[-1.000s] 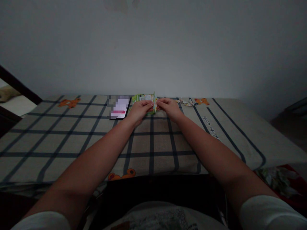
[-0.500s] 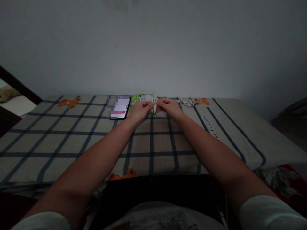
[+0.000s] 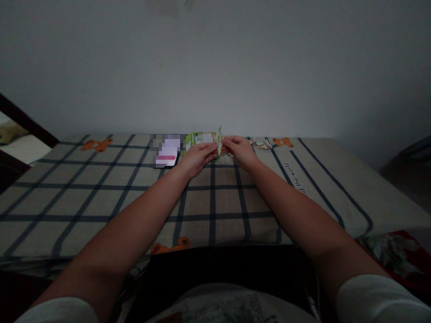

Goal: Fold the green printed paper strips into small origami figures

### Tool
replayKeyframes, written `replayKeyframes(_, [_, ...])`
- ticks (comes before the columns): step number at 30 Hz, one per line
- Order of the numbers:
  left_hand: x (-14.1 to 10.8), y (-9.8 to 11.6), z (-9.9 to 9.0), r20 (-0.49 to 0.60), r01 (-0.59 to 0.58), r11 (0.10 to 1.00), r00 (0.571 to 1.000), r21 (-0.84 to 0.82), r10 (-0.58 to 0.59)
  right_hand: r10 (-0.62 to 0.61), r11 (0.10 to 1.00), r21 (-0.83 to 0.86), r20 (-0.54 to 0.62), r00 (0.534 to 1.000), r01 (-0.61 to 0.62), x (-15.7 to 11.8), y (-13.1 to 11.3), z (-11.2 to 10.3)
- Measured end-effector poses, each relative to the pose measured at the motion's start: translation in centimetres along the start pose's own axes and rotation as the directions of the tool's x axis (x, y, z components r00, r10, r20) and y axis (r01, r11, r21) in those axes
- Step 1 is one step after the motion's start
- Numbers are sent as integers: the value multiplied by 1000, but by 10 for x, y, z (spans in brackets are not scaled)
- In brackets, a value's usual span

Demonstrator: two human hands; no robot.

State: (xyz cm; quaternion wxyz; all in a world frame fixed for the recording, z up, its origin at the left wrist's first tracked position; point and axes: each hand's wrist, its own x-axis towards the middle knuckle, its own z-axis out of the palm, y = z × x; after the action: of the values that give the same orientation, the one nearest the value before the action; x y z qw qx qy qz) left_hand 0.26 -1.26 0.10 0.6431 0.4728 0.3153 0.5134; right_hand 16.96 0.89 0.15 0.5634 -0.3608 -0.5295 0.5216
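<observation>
A green snack packet (image 3: 202,138) with a white printed label lies near the far edge of the cloth, by the wall. My left hand (image 3: 199,158) is closed on the packet's near side, thumb on top. Pinched at the packet's right end is my right hand (image 3: 237,148), its fingers around the crimped edge, which stands up between the two hands. Whether the packet is torn there is too small to tell. Just left of the packet lies a phone (image 3: 168,150) with a lit, partly pixelated screen.
Crumpled wrapper scraps (image 3: 261,143) lie right of my right hand. A checked tablecloth (image 3: 134,197) with bear prints covers the table, which stands against a grey wall (image 3: 215,67). At the lower right is a red container (image 3: 414,251) with crumpled stuff in it.
The packet's right edge has tilted upward and now stands taller between my fingers. Both hands have shifted only slightly; the phone and scraps are where they were.
</observation>
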Motion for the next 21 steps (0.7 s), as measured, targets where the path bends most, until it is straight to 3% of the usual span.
replayKeyframes(14, [2, 0, 0, -186, -104, 941, 968, 323, 171, -16, 996, -89, 17, 1000, 17, -5, -3, 4])
replayKeyframes(21, [-1, 3, 5, -159, -126, 966, 974, 226, 164, -33, 995, -97, 31, 999, 36, -5, -6, 3])
